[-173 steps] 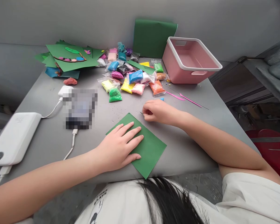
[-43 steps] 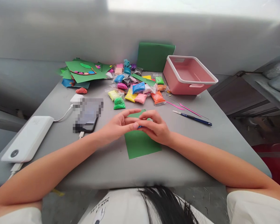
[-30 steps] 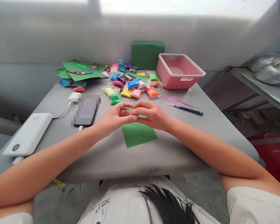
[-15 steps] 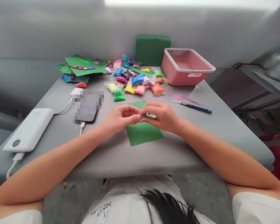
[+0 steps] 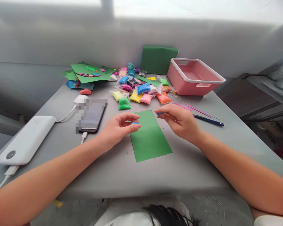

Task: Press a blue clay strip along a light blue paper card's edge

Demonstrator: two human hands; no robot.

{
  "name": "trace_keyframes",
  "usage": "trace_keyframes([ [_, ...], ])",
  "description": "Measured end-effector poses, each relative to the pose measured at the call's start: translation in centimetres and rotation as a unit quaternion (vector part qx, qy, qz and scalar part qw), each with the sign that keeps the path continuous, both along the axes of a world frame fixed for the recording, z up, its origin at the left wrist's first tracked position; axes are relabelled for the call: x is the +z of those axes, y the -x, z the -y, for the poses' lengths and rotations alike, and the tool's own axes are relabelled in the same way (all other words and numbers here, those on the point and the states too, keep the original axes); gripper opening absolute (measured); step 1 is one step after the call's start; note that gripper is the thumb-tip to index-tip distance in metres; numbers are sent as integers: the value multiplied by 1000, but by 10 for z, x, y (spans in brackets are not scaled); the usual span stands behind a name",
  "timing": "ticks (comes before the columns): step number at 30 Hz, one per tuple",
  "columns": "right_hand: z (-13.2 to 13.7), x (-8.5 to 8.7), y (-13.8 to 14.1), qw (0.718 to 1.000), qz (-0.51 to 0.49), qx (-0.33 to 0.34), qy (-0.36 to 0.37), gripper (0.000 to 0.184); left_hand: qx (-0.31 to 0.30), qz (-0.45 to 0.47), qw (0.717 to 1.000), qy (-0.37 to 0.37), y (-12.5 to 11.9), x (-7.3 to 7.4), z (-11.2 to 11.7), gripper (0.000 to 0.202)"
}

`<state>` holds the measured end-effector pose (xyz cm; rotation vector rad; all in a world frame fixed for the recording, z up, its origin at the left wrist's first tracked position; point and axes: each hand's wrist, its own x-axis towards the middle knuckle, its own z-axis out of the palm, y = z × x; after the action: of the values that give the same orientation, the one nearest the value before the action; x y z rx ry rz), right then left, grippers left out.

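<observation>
A small piece of blue clay sits between the thumb and fingers of my left hand, over the left edge of a green paper sheet. Another bit of blue clay is pinched in the fingertips of my right hand, by the sheet's upper right edge. Both hands are closed on their pieces and held apart. The paper lies flat on the grey table, its middle bare.
Behind the hands lie several clay packets. A pink basket stands at back right, with a blue pen-like tool and pink tools before it. Left are a phone, a power bank and decorated green sheets.
My hands, together half a second ago, have moved apart, each with some blue clay. More of the green sheet shows between them. The whole view has shifted slightly.
</observation>
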<state>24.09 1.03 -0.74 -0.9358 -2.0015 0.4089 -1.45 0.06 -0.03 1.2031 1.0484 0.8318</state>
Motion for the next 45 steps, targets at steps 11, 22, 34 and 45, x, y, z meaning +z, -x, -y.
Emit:
trace_keyframes([
  [11, 7, -2, 6, 999, 24, 9, 22, 20, -40, 25, 999, 8, 1, 3, -3, 45],
  [22, 11, -3, 8, 999, 31, 6, -19, 18, -18, 38, 999, -7, -3, 1, -1, 45],
  [34, 14, 0, 8, 997, 79, 7, -13, 18, -7, 101, 994, -45, -1, -1, -1, 40],
  [45, 15, -1, 10, 995, 94, -1, -43, 17, -20, 102, 994, -26, -1, -2, -3, 10],
])
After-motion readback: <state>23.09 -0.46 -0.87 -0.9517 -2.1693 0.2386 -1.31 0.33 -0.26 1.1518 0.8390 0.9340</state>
